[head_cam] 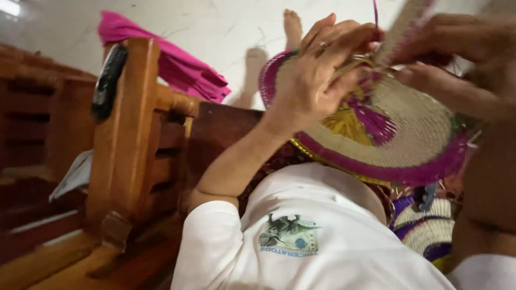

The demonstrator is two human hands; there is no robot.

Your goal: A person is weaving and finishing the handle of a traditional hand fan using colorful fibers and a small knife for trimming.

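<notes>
- The left hand (314, 80) lies spread on a round woven fan (408, 134), fingers (344, 40) apart and pressing its upper edge near a ring of wire-like binding.
- The right hand (457, 59), blurred, pinches the fan's woven handle strip (400, 27); its fingers are together on that strip.
- The fan, straw-coloured with a magenta rim and magenta and yellow patterning at its centre, is held above the person's lap, in front of the white shirt (317, 231).
- More woven pieces (427, 228) in purple and straw lie under the fan at lower right.
- A wooden chair frame (126, 139) stands to the left.
- A pink cloth (177, 64) lies on the pale floor (215, 27), near bare feet (293, 27).
</notes>
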